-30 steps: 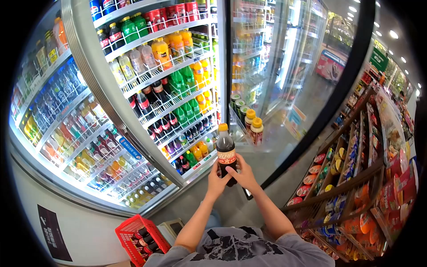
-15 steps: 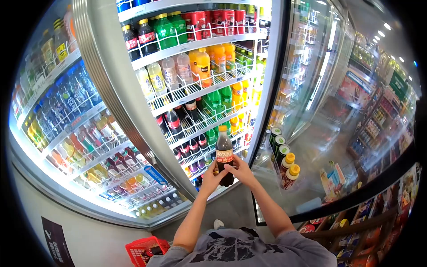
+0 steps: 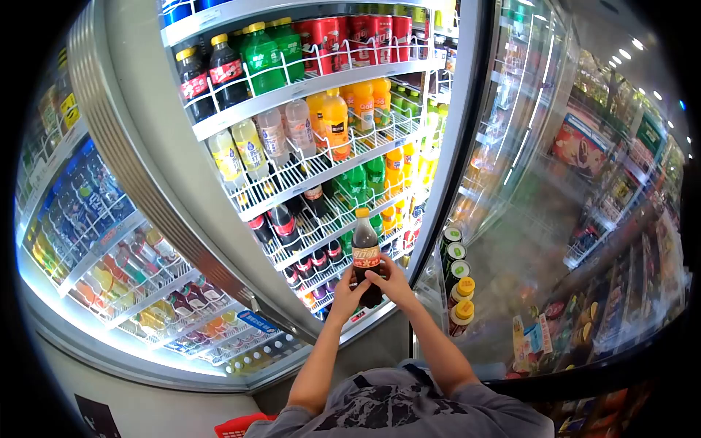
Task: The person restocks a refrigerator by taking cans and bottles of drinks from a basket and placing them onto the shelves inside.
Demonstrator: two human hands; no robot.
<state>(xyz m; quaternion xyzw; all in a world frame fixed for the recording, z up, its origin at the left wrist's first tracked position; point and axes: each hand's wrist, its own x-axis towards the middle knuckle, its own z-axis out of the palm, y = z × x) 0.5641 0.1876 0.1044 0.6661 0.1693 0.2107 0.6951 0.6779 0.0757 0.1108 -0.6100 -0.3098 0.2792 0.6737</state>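
A dark cola bottle (image 3: 366,255) with a yellow cap and an orange-gold label stands roughly upright between my two hands, in front of the open fridge. My left hand (image 3: 349,293) grips its lower left side. On the right side my right hand (image 3: 392,283) holds it too, the thumb across the front below the label. Behind the bottle are the wire shelves (image 3: 307,171), with dark cola bottles (image 3: 283,225), green bottles (image 3: 355,182) and orange juice bottles (image 3: 335,120). Red cans (image 3: 325,44) fill a higher shelf.
The open glass door (image 3: 511,241) is on the right, with cans and yellow-capped bottles (image 3: 461,314) in its rack. A closed fridge door with a metal frame (image 3: 139,139) stands left. Part of a red basket (image 3: 237,426) shows at the bottom; snack shelves lie beyond the glass.
The view has turned and come closer to the open fridge, whose shelves look larger. The bottle remains in both hands. The red basket has mostly slipped out of view at the bottom.
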